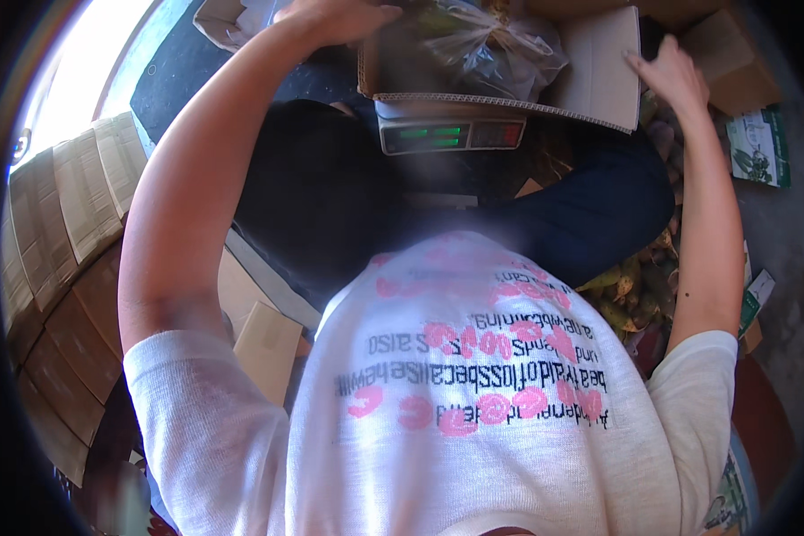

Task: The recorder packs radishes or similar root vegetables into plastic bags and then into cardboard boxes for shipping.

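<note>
With the left hand [335, 18] resting loose on the box [598, 80] and the right hand [674, 76] spread open at its flap — neither grip closed — the box could tip off the scale [451, 134], spilling the bag [487, 49].

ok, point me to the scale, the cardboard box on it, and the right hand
digital scale [451, 136], head view, on its front display panel
cardboard box [598, 76], head view, on its right flap
right hand [670, 76], head view, on the back of the hand

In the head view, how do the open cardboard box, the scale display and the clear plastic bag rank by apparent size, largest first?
1. Open cardboard box.
2. Clear plastic bag, which sits inside the box.
3. Scale display, under the box's front edge.
All three lie at a similar distance, so the order looks reliable.
</note>
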### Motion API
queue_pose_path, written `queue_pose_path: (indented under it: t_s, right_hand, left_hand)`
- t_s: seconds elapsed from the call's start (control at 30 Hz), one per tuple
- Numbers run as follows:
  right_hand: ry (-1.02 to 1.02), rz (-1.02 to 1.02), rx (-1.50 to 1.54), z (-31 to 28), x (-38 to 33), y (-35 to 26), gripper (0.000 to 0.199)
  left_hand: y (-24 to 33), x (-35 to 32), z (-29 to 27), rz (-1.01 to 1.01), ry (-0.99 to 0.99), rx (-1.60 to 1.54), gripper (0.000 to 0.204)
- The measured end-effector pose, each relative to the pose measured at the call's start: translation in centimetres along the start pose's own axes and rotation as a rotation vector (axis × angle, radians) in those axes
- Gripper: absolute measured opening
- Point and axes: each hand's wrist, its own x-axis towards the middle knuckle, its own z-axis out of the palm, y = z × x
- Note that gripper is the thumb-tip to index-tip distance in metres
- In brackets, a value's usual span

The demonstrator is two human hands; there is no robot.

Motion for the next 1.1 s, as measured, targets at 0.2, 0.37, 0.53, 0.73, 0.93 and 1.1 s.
queue_pose_path:
  t_s: [0.2, 0.37, 0.53, 0.73, 0.93, 1.1]
  right_hand:
    - [-0.120, 0.061, 0.289, 3.3, 0.2, 1.5, 0.086]
    - [0.308, -0.477, 0.452, -0.3, -2.0, -8.0, 0.052]
    - [0.161, -1.064, 0.399, 0.3, -1.9, -22.9, 0.053]
    - [0.202, -1.029, 0.592, 5.7, 0.5, -27.5, 0.039]
    - [0.107, -0.920, 0.491, 7.3, 0.8, -26.7, 0.046]
    - [0.112, -0.853, 0.415, 7.4, 0.7, -27.4, 0.049]
  left_hand:
    - [-1.3, 1.4, 1.3, -0.008, 0.028, -0.015, 0.065]
    - [-2.7, 1.3, 1.6, 0.020, 0.037, -0.087, 0.056]
    - [-2.7, 1.2, 1.8, 0.054, 0.074, -0.134, 0.044]
    - [-4.1, 1.0, 1.4, 0.137, 0.128, -0.283, 0.040]
    - [-4.0, 1.9, 1.7, 0.186, 0.113, -0.188, 0.038]
    - [-3.9, 2.6, 1.8, 0.223, 0.149, -0.151, 0.037]
